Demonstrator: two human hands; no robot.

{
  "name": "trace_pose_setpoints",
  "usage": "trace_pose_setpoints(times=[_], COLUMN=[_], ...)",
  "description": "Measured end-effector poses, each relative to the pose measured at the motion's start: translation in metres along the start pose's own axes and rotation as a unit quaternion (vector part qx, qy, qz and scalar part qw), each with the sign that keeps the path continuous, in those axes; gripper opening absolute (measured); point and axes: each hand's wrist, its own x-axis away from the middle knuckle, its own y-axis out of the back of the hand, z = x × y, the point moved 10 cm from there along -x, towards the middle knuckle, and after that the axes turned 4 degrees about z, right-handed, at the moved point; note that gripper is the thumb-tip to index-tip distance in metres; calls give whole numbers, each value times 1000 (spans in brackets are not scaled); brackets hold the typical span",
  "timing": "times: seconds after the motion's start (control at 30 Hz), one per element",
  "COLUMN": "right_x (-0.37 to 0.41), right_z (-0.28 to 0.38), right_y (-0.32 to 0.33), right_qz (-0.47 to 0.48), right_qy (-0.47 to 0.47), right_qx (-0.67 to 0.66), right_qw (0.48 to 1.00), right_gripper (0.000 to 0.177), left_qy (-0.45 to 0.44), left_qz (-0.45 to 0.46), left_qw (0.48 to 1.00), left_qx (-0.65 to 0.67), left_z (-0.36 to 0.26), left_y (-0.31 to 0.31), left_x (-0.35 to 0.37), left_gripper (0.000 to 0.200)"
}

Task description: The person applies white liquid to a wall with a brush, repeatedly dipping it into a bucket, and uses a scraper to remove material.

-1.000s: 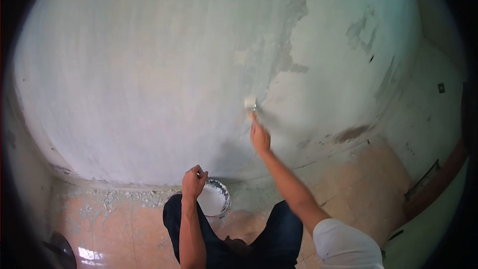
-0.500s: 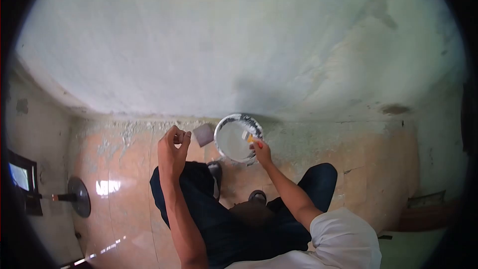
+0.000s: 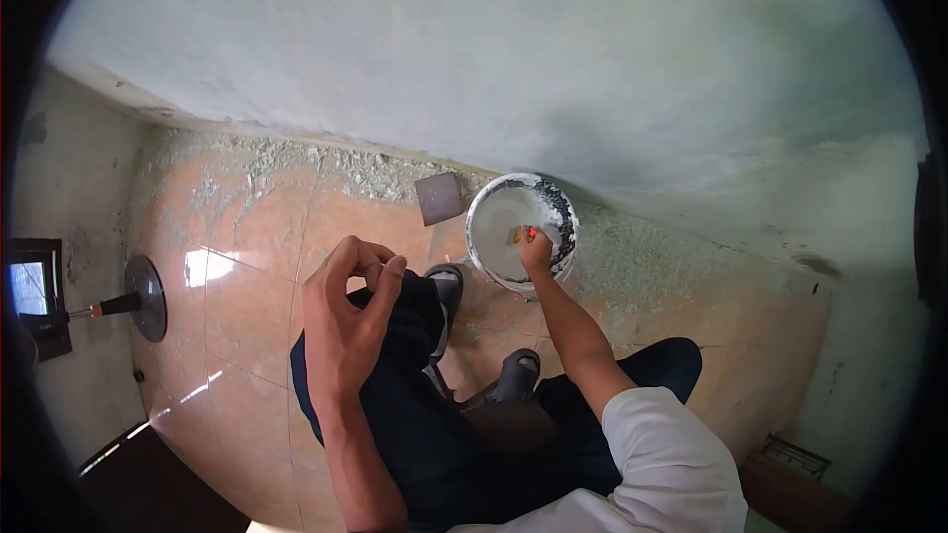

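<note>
On the tiled floor at the wall's foot, I log, leftmost first: left hand (image 3: 346,321), empty, fingers loosely curled above the knee; grey square (image 3: 439,197) just beside the paint bucket (image 3: 565,215); right hand (image 3: 538,252) gripping the brush (image 3: 520,234), a second ago on the wall (image 3: 494,59), now dipped inside the bucket, reloading, I judge.

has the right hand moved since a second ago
Yes, the right hand came down from the wall to the paint bucket, its brush now inside.
</note>
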Motion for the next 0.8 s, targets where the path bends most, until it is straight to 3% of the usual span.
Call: trace_pose_setpoints(times=[0.17, 0.33, 0.4, 0.47, 0.57, 0.6, 0.67, 0.73, 0.8], right_x=[4, 18, 37, 54, 82, 96, 109, 120, 149], right_z=[16, 33, 44, 30, 6, -6, -41, -57, -36], right_y=[16, 79, 113, 125, 103, 105, 84, 76, 103], right_qz=[-68, -86, -134, -131, 27, 25, 59, 51, -36], right_qy=[8, 6, 53, 51, 66, 67, 65, 99, 113], right_qx=[-12, -30, -86, -131, -144, -144, -74, -22, -7], right_qw=[998, 996, 986, 981, 987, 987, 993, 994, 993], right_gripper=[41, 46, 45, 43, 33, 33, 33, 36, 34], left_qy=[-11, -48, -64, -80, -99, -102, -107, -130, -151], left_qz=[-13, -25, -12, -9, 6, 21, 27, 43, 49], left_qw=[1000, 998, 997, 996, 995, 994, 993, 990, 987], left_qx=[17, 25, 33, 34, 35, 36, 38, 34, 22], left_z=[5, 1, -5, -6, -13, -15, -20, -29, -35], left_y=[1, 5, 2, -2, -12, -19, -29, -42, -52], left_x=[-10, -8, -7, -4, 4, 7, 14, 24, 34], left_gripper=[24, 23, 24, 25, 25, 25, 27, 27, 29])
